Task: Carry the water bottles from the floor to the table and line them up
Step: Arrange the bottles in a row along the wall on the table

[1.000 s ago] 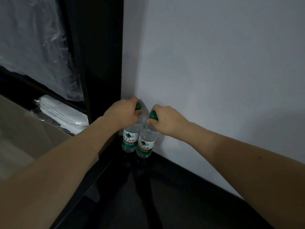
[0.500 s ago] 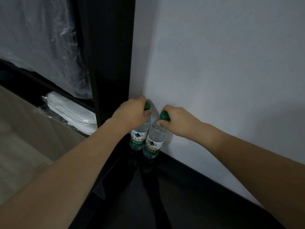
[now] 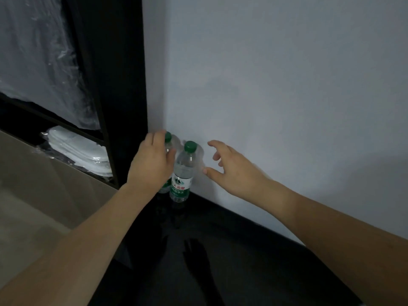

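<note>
Head view: left hand (image 3: 152, 164) is gripping the rear green-capped clear plastic water bottle (image 3: 167, 140). Right hand (image 3: 229, 166) is hovering spread, empty, just right of the upright front bottle (image 3: 183, 171)

Dim corner: pale wall (image 3: 287, 85), glossy black floor (image 3: 242, 261), black shelving frame (image 3: 123, 85) alongside.

Right water bottle (image 3: 182, 171): white/green label w/ green mountain logo, red Chinese chars beneath, middle one reads 山, rest blurred. Left water bottle (image 3: 167, 149): label hidden by hand, unreadable.
</note>
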`<state>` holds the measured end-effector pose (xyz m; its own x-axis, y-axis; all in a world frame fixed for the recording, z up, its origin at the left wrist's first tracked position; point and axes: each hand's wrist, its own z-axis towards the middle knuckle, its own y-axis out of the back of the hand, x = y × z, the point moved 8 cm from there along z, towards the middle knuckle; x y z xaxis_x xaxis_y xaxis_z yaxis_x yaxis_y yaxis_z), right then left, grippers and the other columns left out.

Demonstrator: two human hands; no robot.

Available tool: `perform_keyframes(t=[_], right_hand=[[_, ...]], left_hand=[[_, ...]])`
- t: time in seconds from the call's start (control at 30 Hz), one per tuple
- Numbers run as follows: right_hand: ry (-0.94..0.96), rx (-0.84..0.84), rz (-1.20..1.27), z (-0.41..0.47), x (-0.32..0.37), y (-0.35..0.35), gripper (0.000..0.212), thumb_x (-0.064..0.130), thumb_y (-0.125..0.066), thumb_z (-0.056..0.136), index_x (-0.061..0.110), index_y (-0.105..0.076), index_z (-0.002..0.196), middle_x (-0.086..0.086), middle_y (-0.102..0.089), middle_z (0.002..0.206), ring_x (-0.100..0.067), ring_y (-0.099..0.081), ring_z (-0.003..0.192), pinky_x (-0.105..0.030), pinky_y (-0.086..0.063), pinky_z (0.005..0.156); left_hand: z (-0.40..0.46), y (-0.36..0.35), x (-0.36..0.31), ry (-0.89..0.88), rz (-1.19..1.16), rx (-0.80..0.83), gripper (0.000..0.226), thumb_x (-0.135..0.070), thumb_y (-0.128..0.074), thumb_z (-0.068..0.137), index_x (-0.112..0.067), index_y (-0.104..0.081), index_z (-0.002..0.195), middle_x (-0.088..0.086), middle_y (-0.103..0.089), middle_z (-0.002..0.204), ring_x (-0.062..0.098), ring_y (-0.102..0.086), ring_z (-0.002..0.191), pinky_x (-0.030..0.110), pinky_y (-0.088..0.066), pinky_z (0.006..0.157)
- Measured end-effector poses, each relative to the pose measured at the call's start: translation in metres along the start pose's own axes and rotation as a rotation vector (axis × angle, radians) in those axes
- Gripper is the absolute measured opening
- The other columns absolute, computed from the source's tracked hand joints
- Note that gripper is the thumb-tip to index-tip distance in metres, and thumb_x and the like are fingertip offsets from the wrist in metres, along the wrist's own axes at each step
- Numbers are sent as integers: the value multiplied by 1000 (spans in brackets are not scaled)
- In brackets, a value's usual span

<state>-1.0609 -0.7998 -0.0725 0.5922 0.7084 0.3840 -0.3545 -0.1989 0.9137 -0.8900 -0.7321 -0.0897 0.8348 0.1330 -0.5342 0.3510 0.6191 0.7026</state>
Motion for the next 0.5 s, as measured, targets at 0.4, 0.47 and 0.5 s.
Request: perform_keyframes(t=[0.4,0.47,0.5], right_hand=[[-48,-37,-204,-162,-46,52,67,37,-56,93,20,-25,150,-6,-34,150,-24,-37,134,-37,-33,112],[-59,-50,-261,-194,-53,61,68,38,-57,92,19,-26,149,-7,-35,150,-25,-38,134,-39,-34,111],[-73,-70,-280,-211,-57,68,68,39,-57,92,18,-27,149,-8,-36,149,-26,-39,133,-40,-35,110]], left_hand=[[-106,-28,-156,-234,-17,33,48,-18,-55,99,4,-43,140,24,-50,135,40,-49,121,49,-44,98],[-132,-33,-180,-276,-7,41,49,-22,-53,100,1,-41,142,22,-49,138,38,-49,122,51,-44,98],[-146,-34,-193,-303,-3,41,49,-23,-52,100,0,-41,142,21,-49,139,37,-49,123,51,-44,99]])
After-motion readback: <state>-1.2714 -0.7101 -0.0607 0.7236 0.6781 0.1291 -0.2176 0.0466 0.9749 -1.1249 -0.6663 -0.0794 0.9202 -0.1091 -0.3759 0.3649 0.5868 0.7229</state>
